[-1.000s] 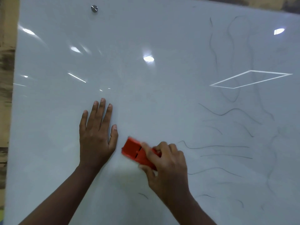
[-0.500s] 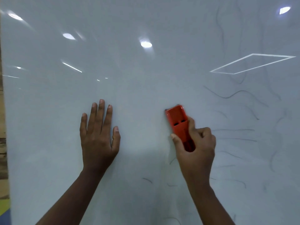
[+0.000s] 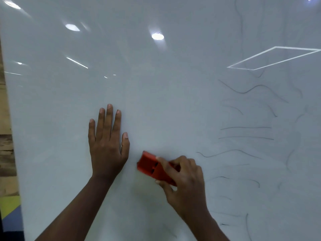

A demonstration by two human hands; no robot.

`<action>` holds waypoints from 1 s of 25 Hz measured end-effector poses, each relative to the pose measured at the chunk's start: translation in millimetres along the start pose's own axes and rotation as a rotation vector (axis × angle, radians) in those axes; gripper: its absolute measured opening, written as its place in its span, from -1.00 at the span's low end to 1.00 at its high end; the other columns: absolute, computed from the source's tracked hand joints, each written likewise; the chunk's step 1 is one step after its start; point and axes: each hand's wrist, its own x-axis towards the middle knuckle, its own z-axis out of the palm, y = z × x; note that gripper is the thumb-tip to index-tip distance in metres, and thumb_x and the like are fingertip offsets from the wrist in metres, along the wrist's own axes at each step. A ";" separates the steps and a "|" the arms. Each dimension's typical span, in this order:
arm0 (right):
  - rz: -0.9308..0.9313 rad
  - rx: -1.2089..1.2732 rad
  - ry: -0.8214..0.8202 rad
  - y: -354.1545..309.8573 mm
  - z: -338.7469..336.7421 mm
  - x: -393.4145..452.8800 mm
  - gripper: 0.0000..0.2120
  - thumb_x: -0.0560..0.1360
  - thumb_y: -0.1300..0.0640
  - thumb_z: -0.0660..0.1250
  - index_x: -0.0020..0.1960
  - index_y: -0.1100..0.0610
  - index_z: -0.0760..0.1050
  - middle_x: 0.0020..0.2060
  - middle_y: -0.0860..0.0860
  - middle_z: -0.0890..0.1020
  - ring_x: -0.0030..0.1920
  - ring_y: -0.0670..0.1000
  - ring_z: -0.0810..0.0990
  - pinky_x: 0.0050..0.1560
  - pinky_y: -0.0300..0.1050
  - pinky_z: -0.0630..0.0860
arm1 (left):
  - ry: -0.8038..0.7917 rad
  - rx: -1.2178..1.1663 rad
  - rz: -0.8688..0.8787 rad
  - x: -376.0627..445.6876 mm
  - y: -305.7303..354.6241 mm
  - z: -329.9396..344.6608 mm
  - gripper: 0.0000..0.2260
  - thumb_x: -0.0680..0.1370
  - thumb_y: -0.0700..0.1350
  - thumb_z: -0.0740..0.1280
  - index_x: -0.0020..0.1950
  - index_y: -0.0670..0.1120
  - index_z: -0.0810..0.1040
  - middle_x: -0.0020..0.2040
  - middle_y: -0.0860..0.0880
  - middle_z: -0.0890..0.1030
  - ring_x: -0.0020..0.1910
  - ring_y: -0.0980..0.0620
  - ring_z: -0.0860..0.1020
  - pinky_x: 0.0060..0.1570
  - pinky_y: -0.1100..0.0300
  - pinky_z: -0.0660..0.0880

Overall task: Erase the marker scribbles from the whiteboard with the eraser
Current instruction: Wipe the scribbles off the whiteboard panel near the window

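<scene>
Right hand (image 3: 184, 180) gripping red eraser (image 3: 151, 165), fingers curled round it, long axis pointing up-left on whiteboard (image 3: 156, 101). Left hand (image 3: 106, 145) pressing flat, fingers straight. Remaining marker scribbles (image 3: 246, 133) lying right of eraser, nearer right hand.

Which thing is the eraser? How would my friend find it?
Look at the big whiteboard, low down near its middle. Between the flat left hand and the wavy marker lines, the right hand grips the eraser. It's the only bright red thing there.
</scene>
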 end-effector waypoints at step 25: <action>0.191 0.097 0.084 -0.3 24.1 -69.5 -0.41 0.41 -0.13 0.55 0.42 -0.11 0.55 -0.02 -0.03 0.50 -0.06 0.05 0.46 -0.08 0.01 0.49 | -0.049 -0.020 -0.059 -74.0 6.2 -2.3 -0.47 0.73 -0.06 0.15 0.70 -0.18 0.21 0.70 -0.24 0.17 0.70 -0.23 0.12 0.65 -0.27 0.05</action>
